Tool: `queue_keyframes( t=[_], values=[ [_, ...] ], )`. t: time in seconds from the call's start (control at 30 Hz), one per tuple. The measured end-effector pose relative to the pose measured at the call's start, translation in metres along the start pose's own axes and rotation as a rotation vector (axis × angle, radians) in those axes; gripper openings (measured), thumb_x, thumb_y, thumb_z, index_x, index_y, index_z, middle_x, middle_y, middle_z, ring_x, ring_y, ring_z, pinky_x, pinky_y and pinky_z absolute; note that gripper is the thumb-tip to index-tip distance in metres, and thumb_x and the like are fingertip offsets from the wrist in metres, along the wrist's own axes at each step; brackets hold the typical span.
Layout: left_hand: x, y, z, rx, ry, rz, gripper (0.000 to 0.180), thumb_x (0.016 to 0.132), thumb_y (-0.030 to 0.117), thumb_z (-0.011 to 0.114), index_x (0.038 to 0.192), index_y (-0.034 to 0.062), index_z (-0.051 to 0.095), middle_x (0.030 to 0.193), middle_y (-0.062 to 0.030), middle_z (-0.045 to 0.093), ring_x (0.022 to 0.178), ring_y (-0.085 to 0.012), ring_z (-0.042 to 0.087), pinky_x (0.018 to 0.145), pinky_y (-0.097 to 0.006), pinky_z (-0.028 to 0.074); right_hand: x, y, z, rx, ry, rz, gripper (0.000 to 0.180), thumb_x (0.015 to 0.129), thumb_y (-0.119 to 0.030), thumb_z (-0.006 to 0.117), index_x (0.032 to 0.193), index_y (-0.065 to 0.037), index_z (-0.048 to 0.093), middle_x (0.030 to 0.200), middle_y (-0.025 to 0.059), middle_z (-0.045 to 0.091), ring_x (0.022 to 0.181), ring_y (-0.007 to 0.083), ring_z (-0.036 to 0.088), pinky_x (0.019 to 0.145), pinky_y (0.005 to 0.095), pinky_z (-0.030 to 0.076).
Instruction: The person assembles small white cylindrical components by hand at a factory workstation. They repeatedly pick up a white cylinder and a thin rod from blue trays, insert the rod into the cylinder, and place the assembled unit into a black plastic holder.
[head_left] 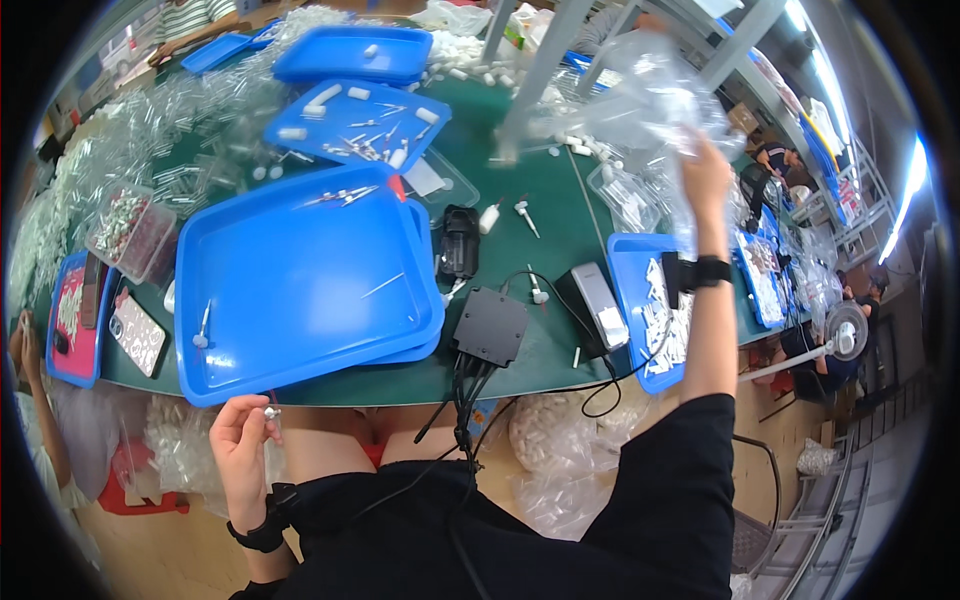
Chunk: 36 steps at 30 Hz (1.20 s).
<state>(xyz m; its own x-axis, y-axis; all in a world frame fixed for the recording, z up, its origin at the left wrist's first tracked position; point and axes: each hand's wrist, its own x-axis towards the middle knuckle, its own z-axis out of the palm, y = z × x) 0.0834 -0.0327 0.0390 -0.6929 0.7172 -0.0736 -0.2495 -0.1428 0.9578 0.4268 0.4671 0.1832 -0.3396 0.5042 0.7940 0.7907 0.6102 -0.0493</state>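
Your left hand (240, 432) is held low, just below the near edge of the green table (545, 215), with the fingers curled and pinching a small white plastic part (271, 412) between thumb and forefinger. The part is too small to tell which way it points or where its long axis runs. A dark band sits on that wrist.

Your right hand (706, 175) is raised high over the right side of the table, closed on a crumpled clear plastic bag (650, 95). The bag spreads up and to the left from the hand, its long axis running roughly from the hand toward the upper left; where its mouth lies cannot be told. A black watch sits on that wrist.

The large blue plastic tray (300, 290) lies directly before you, stacked on a second like tray, with its long side tilted from lower left to upper right. It carries a few thin white pin-like pieces. To its right, on the table, stand a black square box (489, 327) with cables, and a grey rectangular device (598, 303) just beside it. A narrower blue tray (630, 300) filled with small white parts lies under your right forearm. More blue trays sit farther back.
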Motion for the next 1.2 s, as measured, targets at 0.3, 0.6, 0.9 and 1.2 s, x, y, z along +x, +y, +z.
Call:
queue_keyframes(
  t=[0.3,0.6,0.9,1.2],
  values=[
    [0.013,0.021,0.035,0.14,-0.073,0.131,0.01,0.08,-0.004,0.062,0.089,-0.0024,0.057,0.076,-0.0051,0.058,0.066,-0.0112,0.056,0.061,-0.022,0.045,-0.078,-0.221,0.011,0.094,-0.452,-0.351,0.068,0.072,-0.049,0.066,0.126,-0.011,0.047,0.128,0.0192,0.042,0.125,0.0354,0.035,0.106,0.0572,0.014],
    [0.017,0.025,0.065,0.109,-0.07,0.23,0.015,0.077,-0.008,0.064,0.088,-0.0021,0.057,0.081,-0.006,0.06,0.073,-0.0101,0.058,0.065,-0.02,0.048,-0.131,-0.332,-0.041,0.848,-0.868,-0.709,0.034,0.086,-0.038,0.056,0.091,-0.005,0.062,0.083,0.0088,0.064,0.091,0.0244,0.059,0.103,0.052,0.024],
    [0.015,0.026,0.051,0.092,-0.111,0.193,0.02,0.077,-0.006,0.065,0.095,-0.0029,0.058,0.09,-0.0084,0.062,0.085,-0.0143,0.06,0.074,-0.025,0.048,-0.126,-0.352,-0.039,0.965,-1.014,-0.659,0.027,0.091,-0.033,0.05,0.094,-0.007,0.058,0.075,0.0089,0.061,0.081,0.0236,0.06,0.099,0.0494,0.032],
    [0.033,0.035,-0.008,0.979,0.608,0.647,0.037,0.079,0.01,0.066,0.114,0.0027,0.056,0.109,-0.0103,0.058,0.103,-0.0218,0.052,0.089,-0.033,0.04,-0.116,-0.339,0.004,0.802,-0.841,-0.611,0.033,0.087,-0.038,0.055,0.098,-0.008,0.063,0.093,0.0125,0.061,0.084,0.0292,0.059,0.077,0.0401,0.044]
  ],
)
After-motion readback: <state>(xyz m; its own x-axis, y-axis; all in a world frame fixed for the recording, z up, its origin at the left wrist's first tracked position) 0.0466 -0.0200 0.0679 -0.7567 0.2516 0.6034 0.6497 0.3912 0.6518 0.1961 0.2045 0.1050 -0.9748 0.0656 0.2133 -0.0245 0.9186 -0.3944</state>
